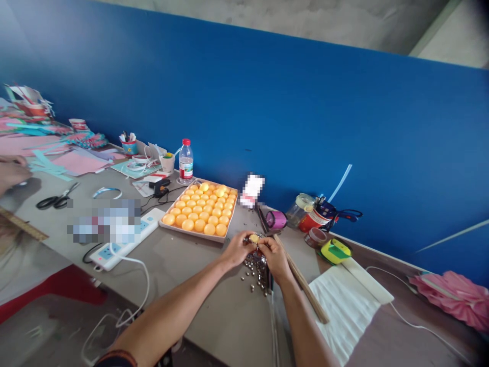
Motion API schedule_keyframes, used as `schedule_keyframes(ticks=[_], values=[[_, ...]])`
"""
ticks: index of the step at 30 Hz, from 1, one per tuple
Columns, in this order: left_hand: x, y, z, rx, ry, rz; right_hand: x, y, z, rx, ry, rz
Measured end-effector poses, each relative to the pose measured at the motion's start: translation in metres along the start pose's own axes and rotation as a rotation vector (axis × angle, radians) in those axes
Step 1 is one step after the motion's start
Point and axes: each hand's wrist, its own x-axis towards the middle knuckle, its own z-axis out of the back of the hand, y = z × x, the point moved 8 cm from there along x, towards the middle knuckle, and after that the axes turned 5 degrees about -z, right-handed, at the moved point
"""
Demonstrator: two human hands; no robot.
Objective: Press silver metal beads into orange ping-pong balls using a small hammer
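My left hand (240, 250) is closed around a small pale-yellow round piece (254, 238), probably a ball like those in the tray. The fingers of my right hand (275, 256) are pinched together right beside it; what lies between them is too small to make out. Beneath both hands, shiny silver beads (252, 270) are heaped and scattered over the grey table. To the left of my hands stands a shallow tray (193, 234) filled with rows of orange balls (206, 209) that look like ping-pong balls.
Wooden sticks (305, 290) and a white cloth (346, 306) lie on the right. Behind stand a purple tape roll (276, 220), a jar (301, 209) and a yellow-green dispenser (336, 251). Leftward are a power strip (128, 244), scissors (59, 200), a bottle (186, 163) and another person's hand (13, 173).
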Motion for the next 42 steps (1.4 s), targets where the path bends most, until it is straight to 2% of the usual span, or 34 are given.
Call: schedule_keyframes(ticks=[5, 13, 16, 19, 23, 27, 31, 33, 37, 42], values=[[0.000, 0.001, -0.001, -0.003, 0.007, -0.027, 0.002, -0.005, 0.000, 0.021, -0.046, 0.009], [-0.005, -0.008, -0.001, 0.030, 0.023, -0.037, 0.002, -0.008, 0.000, 0.010, -0.055, -0.010], [-0.004, -0.009, -0.003, -0.053, 0.011, -0.010, 0.003, -0.010, 0.002, 0.068, -0.052, -0.039], [-0.004, -0.006, -0.008, -0.244, 0.021, 0.077, 0.005, -0.009, 0.010, 0.058, -0.078, -0.017], [-0.004, -0.003, -0.006, -0.540, -0.044, 0.193, 0.006, -0.001, 0.021, -0.199, -0.132, 0.139], [-0.002, -0.006, -0.001, -0.659, -0.087, 0.194, 0.001, 0.002, 0.007, -0.525, -0.050, 0.309], [-0.001, -0.005, 0.001, -0.659, -0.107, 0.187, -0.004, -0.003, -0.010, -0.827, 0.019, 0.320], [-0.002, -0.004, 0.000, -0.644, -0.104, 0.184, -0.006, -0.002, -0.014, -0.903, 0.024, 0.312], [-0.003, -0.001, -0.003, -0.591, -0.079, 0.186, -0.005, 0.003, -0.014, -0.835, -0.003, 0.325], [-0.004, -0.001, -0.003, -0.536, -0.076, 0.195, 0.001, 0.000, 0.001, -0.496, -0.080, 0.252]])
